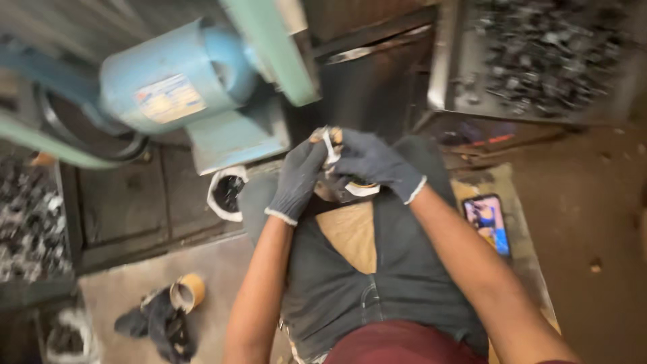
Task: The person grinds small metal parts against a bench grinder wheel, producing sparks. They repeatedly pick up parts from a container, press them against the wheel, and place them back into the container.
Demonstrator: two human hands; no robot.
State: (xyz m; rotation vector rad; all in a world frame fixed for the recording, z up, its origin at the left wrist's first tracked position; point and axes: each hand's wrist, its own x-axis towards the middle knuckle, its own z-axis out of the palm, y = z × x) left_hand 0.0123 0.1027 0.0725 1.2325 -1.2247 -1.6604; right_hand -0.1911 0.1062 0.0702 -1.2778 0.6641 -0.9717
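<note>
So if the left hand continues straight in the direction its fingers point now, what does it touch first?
Probably the small white-edged part held between both gloved hands; the left hand points up and to the right, at it. Beyond that sits the right hand. Blur hides the exact contact.

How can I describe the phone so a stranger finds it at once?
Start from the person's right forearm. Just beyond it, a flat rectangular phone lies on the tan mat. Its glowing colourful screen sets it apart from the dull surroundings.

Dim workshop — blue motor [182, 74], dusty concrete floor [586, 222].
</note>
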